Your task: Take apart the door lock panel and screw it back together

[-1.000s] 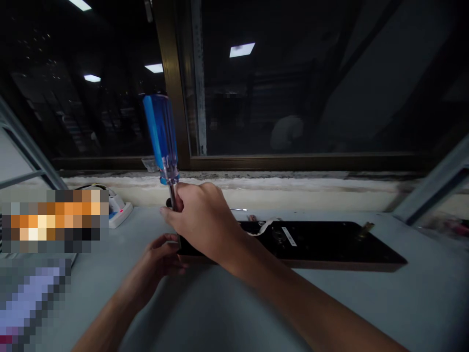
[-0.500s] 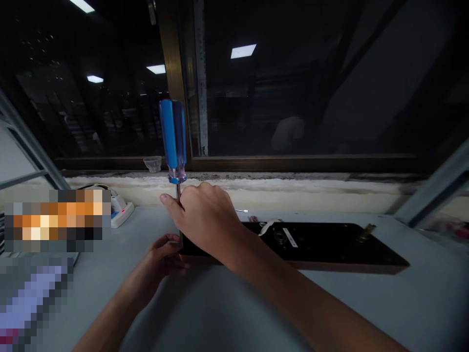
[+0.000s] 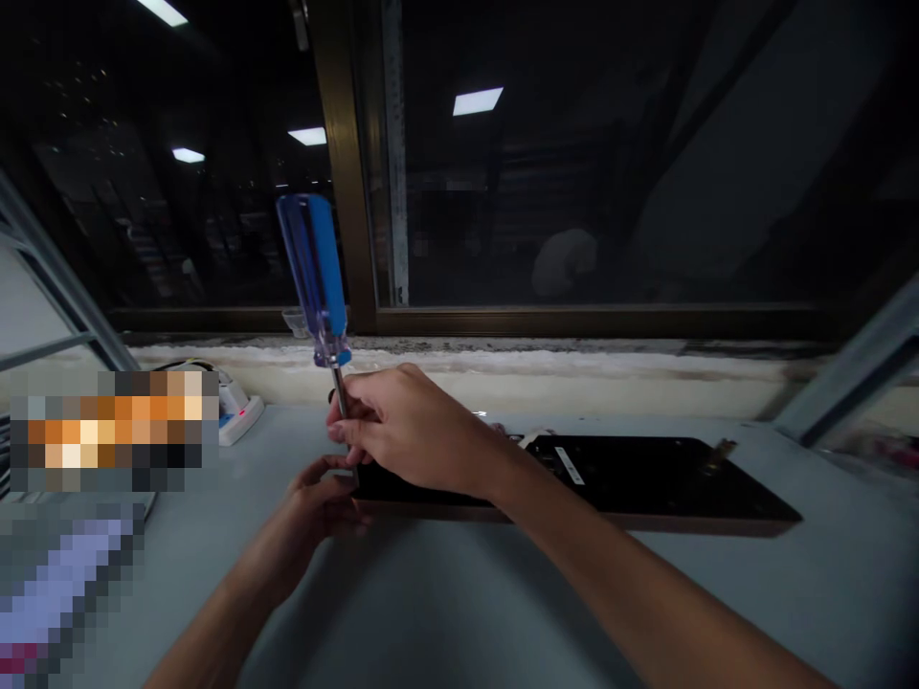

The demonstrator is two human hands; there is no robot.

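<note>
A screwdriver (image 3: pixel 316 273) with a blue and clear handle stands nearly upright, leaning left. My right hand (image 3: pixel 409 421) pinches its metal shaft below the handle. The tip points down at the left end of a long black panel (image 3: pixel 632 469) with brown sides, lying flat on the table; what the tip touches is hidden by fingers. My left hand (image 3: pixel 320 498) grips that left end, thumb and forefinger close to the shaft's lower end. The panel carries a white label (image 3: pixel 570 466) and a brass-coloured piece (image 3: pixel 720 454) sticking up near its right end.
Behind the grey table (image 3: pixel 466 603) runs a pale ledge with a dark window above. A clear plastic cup (image 3: pixel 294 321) sits on the sill. At left lie a white power strip (image 3: pixel 242 421) and blurred-out items. Metal frame bars (image 3: pixel 854 359) stand on both sides.
The screwdriver's handle has turned and tipped left. My right hand has shifted its fingers on the shaft, rolling so they now show. My left hand stays in place.
</note>
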